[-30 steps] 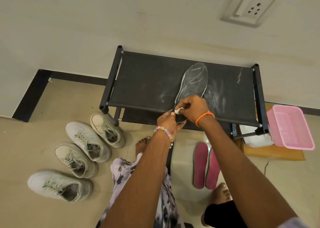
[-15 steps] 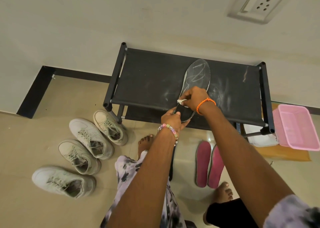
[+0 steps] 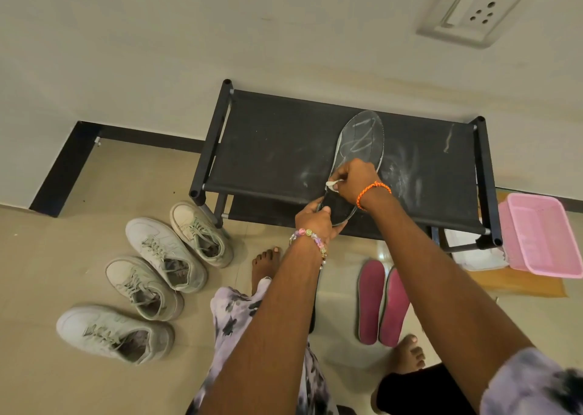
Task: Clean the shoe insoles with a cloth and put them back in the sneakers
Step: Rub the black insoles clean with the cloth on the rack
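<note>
A dark insole [image 3: 361, 137] with pale smear marks lies on top of the black shoe rack [image 3: 277, 149], its heel end hanging over the front rail. My left hand [image 3: 314, 220] grips that heel end. My right hand [image 3: 355, 178] presses a small white cloth [image 3: 332, 185] onto the middle of the insole. Two pink insoles [image 3: 383, 304] lie side by side on the floor under my right arm. Several white sneakers [image 3: 164, 253] stand on the floor to the left of the rack.
A pink plastic basket [image 3: 542, 235] sits at the rack's right end on a brown board [image 3: 520, 283]. The wall rises just behind the rack, with a socket plate [image 3: 473, 14]. My bare feet [image 3: 263, 263] stand in front of the rack.
My right hand with the cloth has slid from the heel toward the middle of the insole. The left hand keeps its hold on the heel end.
</note>
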